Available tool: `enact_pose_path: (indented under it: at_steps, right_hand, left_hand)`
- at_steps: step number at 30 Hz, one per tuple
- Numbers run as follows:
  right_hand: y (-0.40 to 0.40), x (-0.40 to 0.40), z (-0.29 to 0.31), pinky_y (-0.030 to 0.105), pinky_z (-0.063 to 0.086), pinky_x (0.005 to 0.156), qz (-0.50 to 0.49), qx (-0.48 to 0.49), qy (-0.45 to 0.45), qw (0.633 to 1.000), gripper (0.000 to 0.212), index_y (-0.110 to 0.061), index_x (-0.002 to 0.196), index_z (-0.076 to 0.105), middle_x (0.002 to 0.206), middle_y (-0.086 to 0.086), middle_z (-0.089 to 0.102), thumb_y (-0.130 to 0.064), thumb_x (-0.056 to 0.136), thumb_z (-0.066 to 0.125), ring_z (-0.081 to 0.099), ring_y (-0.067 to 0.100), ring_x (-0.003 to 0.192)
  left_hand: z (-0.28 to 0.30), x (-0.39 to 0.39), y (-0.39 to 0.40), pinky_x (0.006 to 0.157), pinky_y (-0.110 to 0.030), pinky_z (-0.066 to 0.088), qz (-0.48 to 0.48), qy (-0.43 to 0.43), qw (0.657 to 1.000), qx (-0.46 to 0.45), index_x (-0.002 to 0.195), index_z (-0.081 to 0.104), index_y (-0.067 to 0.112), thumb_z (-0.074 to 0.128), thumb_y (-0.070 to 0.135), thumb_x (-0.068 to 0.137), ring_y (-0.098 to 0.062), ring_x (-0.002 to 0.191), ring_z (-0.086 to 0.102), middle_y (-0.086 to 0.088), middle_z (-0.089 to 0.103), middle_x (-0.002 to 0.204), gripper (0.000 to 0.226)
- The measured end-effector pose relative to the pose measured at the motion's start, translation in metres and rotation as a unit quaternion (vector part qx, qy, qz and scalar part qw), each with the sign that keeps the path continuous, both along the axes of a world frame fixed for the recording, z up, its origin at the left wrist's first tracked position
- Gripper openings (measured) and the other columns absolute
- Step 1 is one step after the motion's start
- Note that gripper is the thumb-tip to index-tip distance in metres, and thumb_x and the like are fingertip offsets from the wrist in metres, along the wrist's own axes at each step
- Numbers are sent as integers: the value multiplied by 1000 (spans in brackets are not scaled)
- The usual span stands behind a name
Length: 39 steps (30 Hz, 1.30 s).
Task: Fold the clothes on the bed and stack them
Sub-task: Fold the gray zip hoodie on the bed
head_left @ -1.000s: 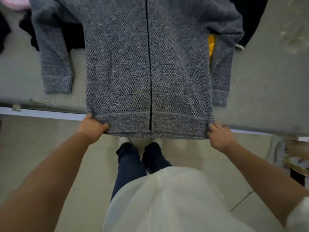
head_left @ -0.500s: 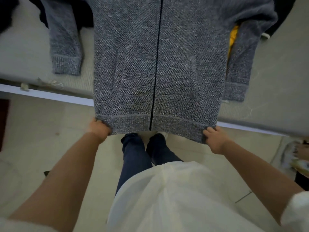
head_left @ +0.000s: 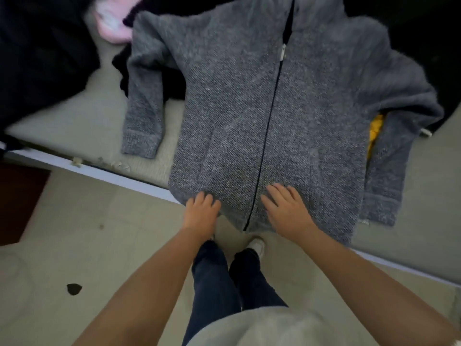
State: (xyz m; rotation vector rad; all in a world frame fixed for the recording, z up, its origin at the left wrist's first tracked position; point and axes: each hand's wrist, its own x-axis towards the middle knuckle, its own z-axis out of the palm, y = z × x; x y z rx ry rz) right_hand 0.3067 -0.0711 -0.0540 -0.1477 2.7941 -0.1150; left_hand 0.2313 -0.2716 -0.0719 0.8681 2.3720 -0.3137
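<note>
A grey knit zip-up jacket (head_left: 249,101) lies spread face up on the bed (head_left: 82,121), its hem hanging a little over the bed's front edge. Both sleeves lie alongside the body. My left hand (head_left: 202,213) rests flat on the hem left of the black zipper, fingers straight. My right hand (head_left: 287,211) lies flat on the fabric right of the zipper, fingers spread. Neither hand holds the cloth.
Black clothes (head_left: 42,58) are heaped at the bed's left and far right. A pink garment (head_left: 112,23) lies at the back left, and a yellow one (head_left: 375,131) peeks from under the right sleeve. The white bed rail (head_left: 99,172) runs diagonally; tiled floor lies below.
Both hands let go of the hem's outer corners and moved inward, now lying flat on either side of the zipper. The jacket rests on the bed, and my view has tilted.
</note>
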Motion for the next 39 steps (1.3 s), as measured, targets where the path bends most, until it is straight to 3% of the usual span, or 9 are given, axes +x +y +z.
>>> enact_pose_path:
  at_steps: [2,5,10,15,19,24,28,32,39]
  right_hand:
    - [-3,-26,-3,47,26,109,-7,2,-26,1000,49,-12,135,44,145,15,36,-26,89,56,31,28,135]
    - [-6,-71,-9,41,4,115,-28,-35,-28,999,48,-15,145,20,155,7,10,-24,99,29,5,21,143]
    - [-30,-155,-6,44,15,113,-40,-42,32,998,46,-6,139,35,149,14,28,-14,95,41,21,28,140]
    - [-58,-239,3,55,51,80,-58,-84,141,985,34,7,94,68,99,23,67,6,61,76,64,40,95]
    - [-81,-318,4,54,49,83,-28,-75,149,986,32,7,96,67,101,24,66,4,65,73,63,41,97]
    - [-110,-416,12,46,27,106,-69,-20,99,993,56,-2,134,41,139,18,42,-24,85,60,36,32,131]
    - [-122,-474,14,45,25,104,-177,36,44,982,71,-11,144,21,146,13,30,-30,86,58,29,31,132]
    - [-119,-497,15,38,35,88,-149,78,-4,986,27,-7,112,56,112,13,58,-11,87,47,52,32,104]
    - [-112,-460,-2,38,29,101,20,143,-187,972,49,-16,141,29,135,7,38,-32,95,36,35,24,125]
  left_hand:
    - [2,-20,-6,94,-35,31,27,19,999,30,129,37,16,36,21,94,-22,127,29,-5,38,133,35]
    - [4,-59,-12,91,-32,33,107,65,988,89,129,43,17,36,22,94,-18,125,34,-3,43,132,36]
    - [10,-136,-34,93,-38,36,247,131,951,134,131,42,9,41,23,93,-26,123,35,-11,42,133,40]
    - [-4,-214,-58,111,-41,16,351,114,915,161,146,15,10,41,33,96,-33,138,13,-20,14,151,61]
    - [-29,-263,-84,101,-38,30,452,59,881,127,142,20,3,46,33,94,-33,127,33,-21,31,141,62]
    - [-31,-304,-121,75,-36,39,452,34,841,297,110,63,4,49,6,89,-32,93,55,-20,61,99,25]
    - [-7,-366,-156,83,-39,37,518,127,771,348,102,67,2,51,-3,83,-37,96,54,-22,61,99,26]
    - [18,-431,-189,88,-36,28,557,199,728,347,103,66,8,47,1,85,-34,103,51,-17,59,106,27]
    - [28,-460,-215,92,-41,29,571,235,733,284,116,60,8,44,4,89,-33,108,47,-18,54,115,32]
